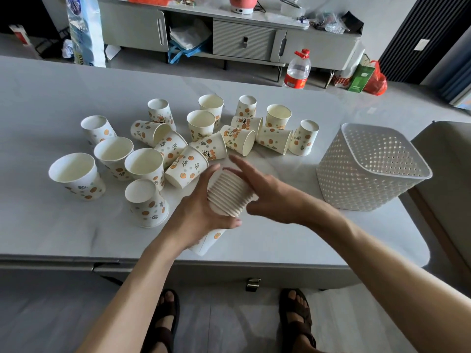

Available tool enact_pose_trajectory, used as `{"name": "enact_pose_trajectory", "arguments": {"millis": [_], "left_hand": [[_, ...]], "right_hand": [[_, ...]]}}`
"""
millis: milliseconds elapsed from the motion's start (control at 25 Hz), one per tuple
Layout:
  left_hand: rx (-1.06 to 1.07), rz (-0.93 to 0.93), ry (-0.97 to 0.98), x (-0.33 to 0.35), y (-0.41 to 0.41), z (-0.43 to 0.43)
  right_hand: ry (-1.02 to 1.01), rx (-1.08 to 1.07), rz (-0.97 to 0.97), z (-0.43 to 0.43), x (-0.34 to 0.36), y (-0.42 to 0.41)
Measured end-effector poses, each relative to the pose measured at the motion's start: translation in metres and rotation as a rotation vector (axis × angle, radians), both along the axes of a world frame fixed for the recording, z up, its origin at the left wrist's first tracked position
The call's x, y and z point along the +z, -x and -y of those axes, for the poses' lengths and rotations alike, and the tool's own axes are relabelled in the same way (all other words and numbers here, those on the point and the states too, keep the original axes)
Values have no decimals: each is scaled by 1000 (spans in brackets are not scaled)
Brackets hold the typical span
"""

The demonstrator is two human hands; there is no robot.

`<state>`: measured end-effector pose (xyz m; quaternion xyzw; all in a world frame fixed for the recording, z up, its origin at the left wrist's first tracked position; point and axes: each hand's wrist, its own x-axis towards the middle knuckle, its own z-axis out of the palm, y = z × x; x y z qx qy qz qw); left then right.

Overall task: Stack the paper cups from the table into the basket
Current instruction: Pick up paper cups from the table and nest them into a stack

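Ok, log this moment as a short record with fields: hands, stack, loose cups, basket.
left hand: wrapped around the nested stack from the left side
right hand: fingers spread over the stack's rim end
cup stack: many nested cups, tilted, held above the table
loose cups: scattered on the table, some upright, some upside down, some on their sides
basket: white, woven pattern, on the table's right end; no cups visible in it

Matt printed paper cups (146,164) lie beyond the hands on a smooth, faintly glossy grey table (51,98), right of them a white woven-look plastic basket (369,169).
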<state>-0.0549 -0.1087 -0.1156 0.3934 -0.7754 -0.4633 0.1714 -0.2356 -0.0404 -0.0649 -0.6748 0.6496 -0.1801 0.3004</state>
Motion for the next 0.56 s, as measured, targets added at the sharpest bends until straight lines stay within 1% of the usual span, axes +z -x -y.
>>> {"name": "enact_pose_trajectory", "arguments": {"millis": [80,120,160,240,280,320,400,440,560], "left_hand": [[29,25,-20,-2,-3,2],[36,15,-27,-3,-4,3],[49,-21,-28,-3,-5,3],[86,-123,-23,-3,-4,4],[106,-158,-31,-4,-4,5],[123,-178,-47,-4,-5,5],[138,-182,-79,-5,-7,7],[136,-172,-85,-5,-9,8],[115,-146,-81,-6,-10,10]], "right_hand": [[-149,-38,292,-1,-6,-8],[-185,-59,447,1,-8,-10],[-185,-93,578,5,-9,-9],[-89,-245,722,19,-16,-1],[-6,-361,699,29,-20,5],[66,-476,611,39,-23,12],[113,-601,457,58,-30,21],[113,-617,460,66,-28,21],[41,-632,585,87,-30,24]]}}
